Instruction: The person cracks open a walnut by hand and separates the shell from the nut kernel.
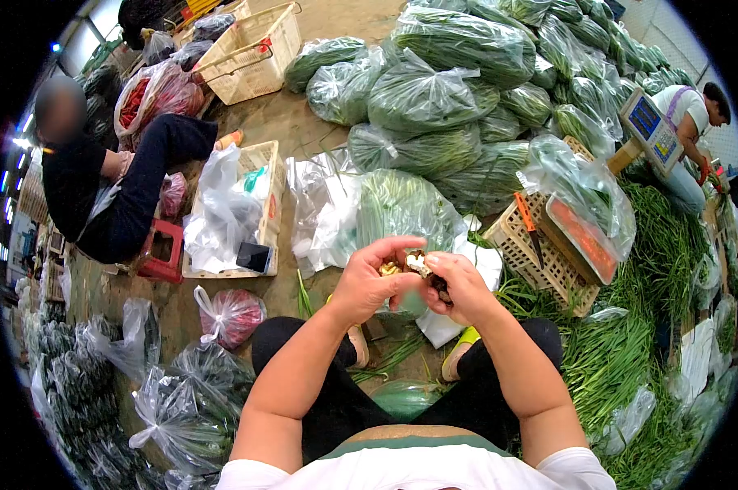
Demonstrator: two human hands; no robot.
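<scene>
Both hands meet in front of my knees, near the middle of the view. My left hand (377, 279) has its fingers curled round a small yellowish-brown piece (390, 268). In my right hand (459, 284) a small whitish piece (418, 263) is pinched between thumb and finger, with something dark below it against the palm. The pieces look like bits of cracked shell or nut, but they are too small to name surely. Just beyond the hands stands a clear bag of green leafy stalks (406, 208).
Bagged greens (434, 98) are piled ahead. At right are a crate (516, 233) with an orange-handled knife (528, 216), a scale (651, 131), loose greens (614, 367) and a bending person (687, 122). At left, another person (100, 180) sits beside a crate (273, 196) holding a phone (254, 257).
</scene>
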